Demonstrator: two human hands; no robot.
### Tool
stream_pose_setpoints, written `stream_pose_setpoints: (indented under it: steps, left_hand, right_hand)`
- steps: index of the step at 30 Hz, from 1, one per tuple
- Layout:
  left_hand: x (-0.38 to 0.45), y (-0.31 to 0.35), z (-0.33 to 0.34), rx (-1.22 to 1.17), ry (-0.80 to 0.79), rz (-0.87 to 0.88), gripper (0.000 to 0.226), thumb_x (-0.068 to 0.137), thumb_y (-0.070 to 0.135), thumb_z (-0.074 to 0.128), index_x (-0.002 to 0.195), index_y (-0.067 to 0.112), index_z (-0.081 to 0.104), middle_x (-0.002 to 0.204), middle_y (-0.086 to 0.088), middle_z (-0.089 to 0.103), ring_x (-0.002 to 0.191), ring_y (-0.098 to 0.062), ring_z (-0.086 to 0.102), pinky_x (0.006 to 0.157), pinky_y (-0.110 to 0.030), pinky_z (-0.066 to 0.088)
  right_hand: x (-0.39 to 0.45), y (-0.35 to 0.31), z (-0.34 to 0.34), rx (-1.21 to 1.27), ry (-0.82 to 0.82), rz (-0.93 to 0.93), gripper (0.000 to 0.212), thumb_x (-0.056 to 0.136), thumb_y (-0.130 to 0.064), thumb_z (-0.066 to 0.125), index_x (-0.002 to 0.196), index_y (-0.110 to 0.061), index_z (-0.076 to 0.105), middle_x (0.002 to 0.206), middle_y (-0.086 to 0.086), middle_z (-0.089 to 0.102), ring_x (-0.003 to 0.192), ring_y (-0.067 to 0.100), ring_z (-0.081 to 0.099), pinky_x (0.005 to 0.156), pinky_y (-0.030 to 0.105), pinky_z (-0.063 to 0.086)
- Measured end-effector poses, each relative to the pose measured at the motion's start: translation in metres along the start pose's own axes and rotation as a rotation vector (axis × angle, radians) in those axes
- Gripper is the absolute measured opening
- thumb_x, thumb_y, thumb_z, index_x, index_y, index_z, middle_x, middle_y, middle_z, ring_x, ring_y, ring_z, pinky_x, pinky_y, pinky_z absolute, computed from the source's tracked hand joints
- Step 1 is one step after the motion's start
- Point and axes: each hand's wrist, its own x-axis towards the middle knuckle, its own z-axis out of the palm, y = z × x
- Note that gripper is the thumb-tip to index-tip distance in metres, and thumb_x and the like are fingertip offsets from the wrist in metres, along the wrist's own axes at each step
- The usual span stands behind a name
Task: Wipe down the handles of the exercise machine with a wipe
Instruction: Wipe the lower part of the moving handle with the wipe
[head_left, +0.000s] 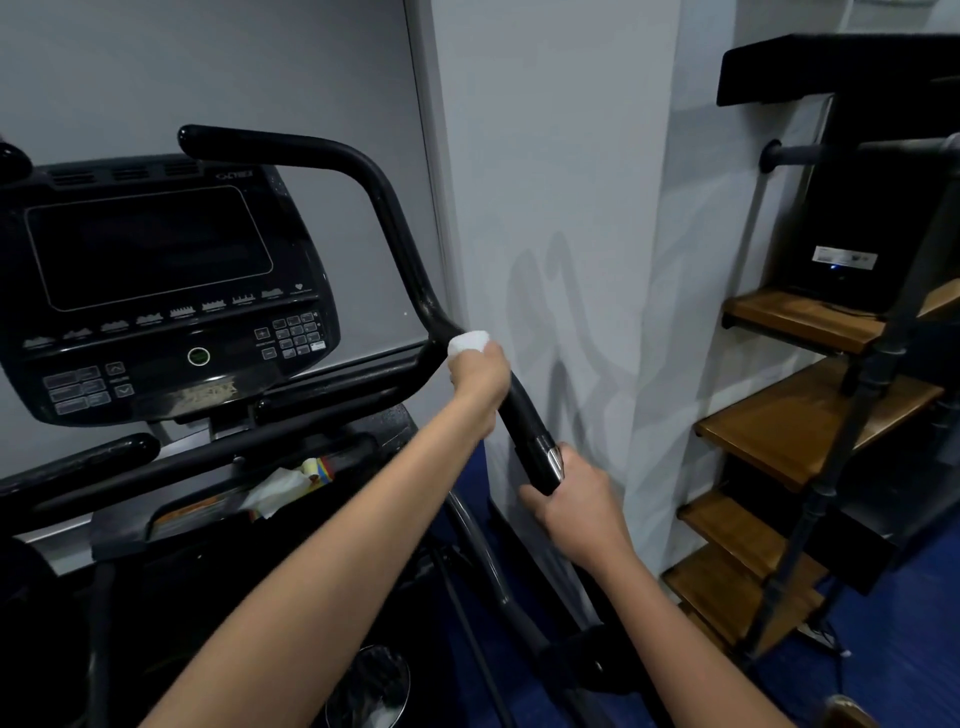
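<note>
The exercise machine's right handle (400, 244) is a black curved bar that rises from the lower right, bends and ends at the upper left. My left hand (479, 375) is closed around its middle section, holding a white wipe (467, 343) against the bar; the wipe sticks out above my fist. My right hand (576, 506) grips the bar's lower end, just below a silver sensor plate (550, 454). The black console (156, 291) with a dark screen sits to the left.
A grey wall (561, 208) stands close on the handle's right. Wooden shelves on a black pipe frame (810, 426) fill the right side, holding a black device (852, 244). The machine's tray holds crumpled paper (278, 491). Blue floor below.
</note>
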Motion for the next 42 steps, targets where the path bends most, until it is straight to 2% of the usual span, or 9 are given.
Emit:
stream_pose_setpoints:
  steps: [4, 7, 10, 13, 17, 21, 29, 38, 42]
  left_hand:
    - [-0.040, -0.034, 0.003, 0.304, -0.067, 0.337, 0.074, 0.110, 0.030, 0.034, 0.158, -0.002, -0.011, 0.165, -0.024, 0.000, 0.148, -0.036, 0.023, 0.114, -0.035, 0.028]
    - [-0.044, -0.063, -0.011, 0.549, -0.162, 0.688, 0.066, 0.111, 0.034, 0.027, 0.162, 0.010, -0.008, 0.168, -0.014, -0.023, 0.156, -0.024, -0.019, 0.126, -0.038, -0.006]
    - [-0.030, -0.072, -0.035, 1.014, -0.138, 1.213, 0.055, 0.109, 0.045, 0.022, 0.151, 0.019, 0.045, 0.168, -0.005, 0.025, 0.159, -0.020, 0.004, 0.128, -0.044, 0.002]
    - [-0.005, -0.045, -0.050, 1.128, -0.212, 1.466, 0.050, 0.108, 0.046, 0.023, 0.110, 0.020, 0.065, 0.121, -0.001, 0.063, 0.133, -0.023, 0.050, 0.120, -0.042, 0.025]
    - [0.048, 0.005, -0.055, 1.147, -0.179, 1.155, 0.055, 0.102, 0.041, 0.014, 0.076, 0.014, 0.054, 0.075, -0.006, 0.059, 0.076, -0.025, 0.054, 0.103, -0.046, 0.039]
    - [0.060, 0.025, -0.046, 1.046, -0.256, 0.837, 0.053, 0.087, 0.044, 0.028, 0.061, 0.000, 0.042, 0.061, -0.017, 0.050, 0.063, -0.029, 0.043, 0.073, -0.041, 0.041]
    - [0.009, -0.010, -0.037, 1.188, -0.446, 1.358, 0.040, 0.099, 0.030, 0.043, 0.062, 0.020, 0.051, 0.061, 0.004, 0.047, 0.062, -0.020, 0.043, 0.072, -0.035, 0.038]
    - [0.089, 0.009, -0.059, 0.943, -0.193, 0.860, 0.049, 0.092, 0.032, 0.033, 0.073, 0.003, 0.067, 0.076, -0.009, 0.063, 0.083, -0.026, 0.055, 0.088, -0.047, 0.042]
    - [0.040, 0.003, -0.040, 1.009, -0.294, 1.158, 0.035, 0.096, 0.021, 0.048, 0.079, 0.003, 0.072, 0.076, -0.011, 0.067, 0.078, -0.034, 0.060, 0.077, -0.037, 0.043]
  right_hand:
    - [-0.001, 0.002, 0.001, -0.023, 0.008, 0.003, 0.023, 0.078, -0.036, 0.071, 0.089, -0.030, 0.051, 0.072, -0.004, 0.063, 0.063, 0.013, 0.062, 0.058, 0.034, 0.053]
    - [0.000, 0.003, 0.002, -0.015, -0.004, -0.012, 0.026, 0.081, -0.039, 0.074, 0.090, -0.029, 0.051, 0.077, -0.007, 0.064, 0.067, 0.011, 0.062, 0.059, 0.034, 0.053]
    - [0.002, 0.002, 0.002, -0.020, -0.001, -0.005, 0.027, 0.079, -0.038, 0.072, 0.096, -0.030, 0.053, 0.081, -0.009, 0.064, 0.072, 0.012, 0.063, 0.066, 0.036, 0.056]
    - [0.002, 0.001, 0.002, -0.018, 0.004, -0.006, 0.023, 0.075, -0.039, 0.067, 0.091, -0.028, 0.053, 0.077, -0.005, 0.064, 0.069, 0.016, 0.064, 0.067, 0.041, 0.058]
    - [0.001, 0.002, 0.002, 0.015, -0.010, 0.003, 0.020, 0.073, -0.039, 0.063, 0.085, -0.028, 0.051, 0.072, -0.003, 0.063, 0.063, 0.017, 0.063, 0.061, 0.044, 0.058]
    - [-0.001, 0.001, -0.001, 0.026, -0.032, 0.010, 0.019, 0.074, -0.037, 0.063, 0.085, -0.028, 0.052, 0.071, -0.001, 0.064, 0.060, 0.020, 0.064, 0.055, 0.043, 0.057]
    - [0.001, 0.002, -0.001, 0.001, -0.029, 0.009, 0.022, 0.078, -0.037, 0.067, 0.084, -0.028, 0.048, 0.073, -0.005, 0.062, 0.060, 0.012, 0.060, 0.050, 0.027, 0.048]
    - [0.000, 0.001, -0.004, 0.017, -0.045, -0.026, 0.020, 0.080, -0.032, 0.067, 0.081, -0.026, 0.048, 0.071, -0.004, 0.060, 0.053, 0.008, 0.053, 0.044, 0.019, 0.043]
    - [0.001, -0.001, -0.004, -0.005, -0.028, -0.009, 0.021, 0.078, -0.034, 0.066, 0.082, -0.026, 0.048, 0.073, -0.005, 0.061, 0.060, 0.010, 0.058, 0.049, 0.022, 0.043]
